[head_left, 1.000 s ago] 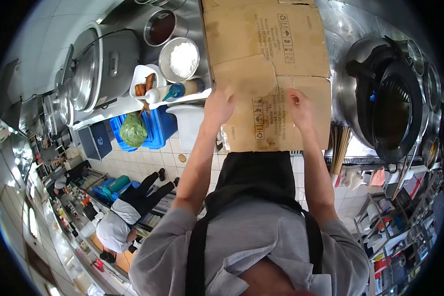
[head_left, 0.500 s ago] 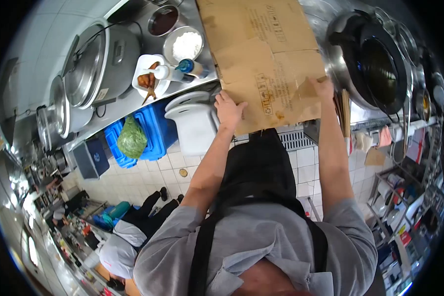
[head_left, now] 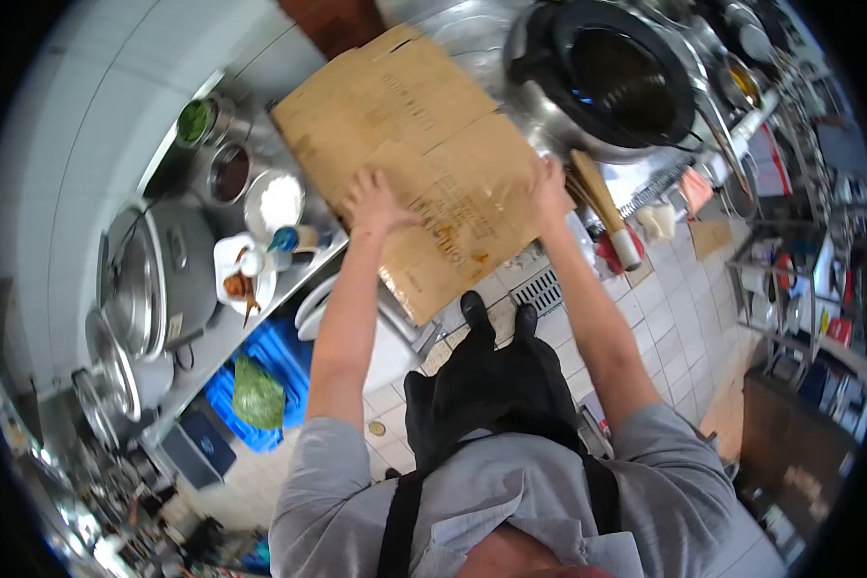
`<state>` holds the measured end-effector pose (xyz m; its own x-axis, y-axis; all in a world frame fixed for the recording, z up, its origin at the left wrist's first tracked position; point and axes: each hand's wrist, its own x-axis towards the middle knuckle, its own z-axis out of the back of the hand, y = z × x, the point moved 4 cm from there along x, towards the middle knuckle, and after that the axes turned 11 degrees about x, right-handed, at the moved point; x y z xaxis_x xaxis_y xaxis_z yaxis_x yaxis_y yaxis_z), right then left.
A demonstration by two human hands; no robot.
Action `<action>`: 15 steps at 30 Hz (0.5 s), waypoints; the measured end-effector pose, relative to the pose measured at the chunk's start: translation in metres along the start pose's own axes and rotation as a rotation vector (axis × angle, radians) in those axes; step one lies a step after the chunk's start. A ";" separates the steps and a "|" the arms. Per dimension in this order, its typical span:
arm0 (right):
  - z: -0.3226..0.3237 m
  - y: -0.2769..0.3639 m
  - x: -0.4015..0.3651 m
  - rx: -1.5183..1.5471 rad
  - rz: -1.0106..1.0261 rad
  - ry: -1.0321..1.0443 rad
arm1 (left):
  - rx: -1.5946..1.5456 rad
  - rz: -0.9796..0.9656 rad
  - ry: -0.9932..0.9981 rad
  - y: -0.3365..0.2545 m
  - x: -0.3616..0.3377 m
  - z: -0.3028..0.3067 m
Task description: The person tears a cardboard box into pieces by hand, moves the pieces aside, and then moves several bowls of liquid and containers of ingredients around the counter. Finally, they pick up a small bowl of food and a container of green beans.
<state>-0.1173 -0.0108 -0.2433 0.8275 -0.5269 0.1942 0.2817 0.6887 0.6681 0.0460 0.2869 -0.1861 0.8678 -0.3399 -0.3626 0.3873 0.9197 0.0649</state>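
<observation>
A large flat sheet of brown cardboard [head_left: 453, 144], with printed marks and a few stains, lies on the steel counter and juts past its front edge. My left hand [head_left: 380, 204] rests on top of the cardboard toward its left side, palm down with fingers spread. At the right edge of the sheet, my right hand [head_left: 549, 196] grips the border; part of its fingers is hard to make out. Just right of that hand is a bamboo brush [head_left: 602, 197] with a pale handle end.
A wok of dark oil [head_left: 626, 77] stands at the back right. Left of the cardboard are a bowl of white powder [head_left: 275, 202], a bowl of dark sauce [head_left: 229, 173], a white dish of browned food [head_left: 241, 279] and a big cooker [head_left: 178, 260]. Below sits a blue bin [head_left: 289, 361].
The view has turned, so the cardboard now lies slanted. My left hand has gone from gripping its left edge to lying spread on top. My right hand stays at the right edge.
</observation>
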 end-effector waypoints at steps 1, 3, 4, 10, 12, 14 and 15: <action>0.005 0.015 -0.029 0.104 -0.020 0.026 | -0.016 -0.019 0.084 0.001 0.007 0.000; 0.021 0.029 -0.088 0.190 -0.003 0.090 | 0.038 -0.100 0.031 0.009 0.025 -0.022; 0.029 0.035 -0.117 0.174 0.033 0.136 | 0.098 -0.177 -0.109 0.012 0.033 -0.036; 0.090 0.030 -0.275 0.358 -0.472 0.412 | 0.250 -0.393 -0.014 0.014 0.059 -0.054; 0.100 0.011 -0.311 0.377 -0.451 0.417 | 0.343 -0.340 0.067 -0.012 0.036 -0.025; 0.123 0.007 -0.331 0.360 -0.444 0.435 | 0.385 -0.247 -0.173 0.007 0.075 -0.046; 0.137 0.004 -0.338 0.353 -0.455 0.477 | 0.396 -0.210 -0.241 0.005 0.084 -0.031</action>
<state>-0.4624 0.1016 -0.2082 0.8096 -0.3932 -0.4357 0.5407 0.2110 0.8143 0.1109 0.2692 -0.2447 0.7874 -0.5883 -0.1841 0.6093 0.6973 0.3775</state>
